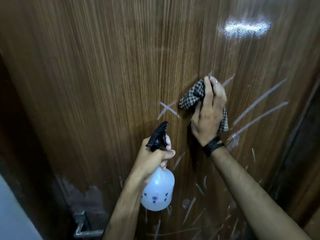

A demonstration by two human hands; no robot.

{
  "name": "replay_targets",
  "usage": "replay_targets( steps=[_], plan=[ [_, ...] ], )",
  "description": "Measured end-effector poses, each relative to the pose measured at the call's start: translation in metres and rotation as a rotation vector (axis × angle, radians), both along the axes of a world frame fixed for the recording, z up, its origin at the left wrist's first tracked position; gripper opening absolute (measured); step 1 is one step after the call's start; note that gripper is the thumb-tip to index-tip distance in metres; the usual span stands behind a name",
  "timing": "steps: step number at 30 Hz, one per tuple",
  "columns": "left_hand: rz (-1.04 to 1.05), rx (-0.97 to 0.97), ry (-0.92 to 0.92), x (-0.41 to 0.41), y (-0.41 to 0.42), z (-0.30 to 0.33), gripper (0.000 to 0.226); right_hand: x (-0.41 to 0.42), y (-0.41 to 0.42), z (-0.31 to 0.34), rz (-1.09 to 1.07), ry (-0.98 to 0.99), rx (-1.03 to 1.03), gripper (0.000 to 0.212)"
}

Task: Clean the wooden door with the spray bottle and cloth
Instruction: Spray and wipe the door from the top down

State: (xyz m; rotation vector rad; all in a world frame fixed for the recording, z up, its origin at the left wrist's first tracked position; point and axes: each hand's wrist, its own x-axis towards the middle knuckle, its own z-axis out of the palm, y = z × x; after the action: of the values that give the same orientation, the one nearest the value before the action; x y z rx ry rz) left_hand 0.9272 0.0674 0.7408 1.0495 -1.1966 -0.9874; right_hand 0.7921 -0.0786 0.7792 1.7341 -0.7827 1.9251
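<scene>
Two hands are occupied: a checked black-and-beige cloth (192,94) is pressed against the brown wooden door (103,66) by the right hand (207,115), fingers curled round it, near the door's right edge; a translucent white spray bottle (158,189) is gripped at the neck by the left hand (154,156), just off the panel.

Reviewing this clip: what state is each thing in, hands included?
Wooden door: marked with pale streaks, partly wiped.
Checked cloth: bunched, pressed against the door.
Spray bottle: upright, off the door, nozzle towards it.
Left hand: grips the bottle neck.
Right hand: holds the cloth.
Door handle: blurred, cannot tell.
</scene>
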Motion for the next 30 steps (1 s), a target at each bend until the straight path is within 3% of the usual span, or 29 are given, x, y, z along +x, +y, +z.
replay_targets(
  steps=[3,8,11,15,17,20,25,27,30],
  plan=[
    [0.003,-0.026,0.023,0.006,0.003,0.003,0.027,0.018,0.002,0.010,-0.011,0.122,-0.034,0.056],
    [0.020,-0.046,0.041,0.015,0.011,0.002,0.026,0.033,0.013,-0.073,-0.038,0.500,-0.092,0.061],
    [0.017,-0.033,0.025,0.020,0.018,0.000,0.026,0.021,0.009,-0.086,-0.031,0.462,-0.049,0.068],
    [-0.003,-0.039,-0.003,0.028,0.025,0.002,0.027,0.020,0.005,-0.021,-0.007,0.090,0.013,0.059],
    [-0.005,-0.055,-0.002,0.032,0.027,0.005,0.026,0.027,0.006,0.014,0.004,0.039,-0.011,0.056],
    [-0.008,-0.084,0.005,0.038,0.029,0.009,0.026,0.045,0.011,0.028,-0.009,0.185,-0.055,0.061],
    [0.004,-0.084,0.069,0.043,0.033,0.011,0.026,0.056,0.021,-0.048,-0.003,0.559,-0.134,0.052],
    [-0.011,-0.071,0.056,0.044,0.034,0.010,0.025,0.046,0.021,-0.076,-0.016,0.570,-0.109,0.048],
    [-0.057,-0.057,0.011,0.040,0.031,0.009,0.028,0.027,0.020,-0.082,0.006,0.426,-0.003,0.053]
  ],
)
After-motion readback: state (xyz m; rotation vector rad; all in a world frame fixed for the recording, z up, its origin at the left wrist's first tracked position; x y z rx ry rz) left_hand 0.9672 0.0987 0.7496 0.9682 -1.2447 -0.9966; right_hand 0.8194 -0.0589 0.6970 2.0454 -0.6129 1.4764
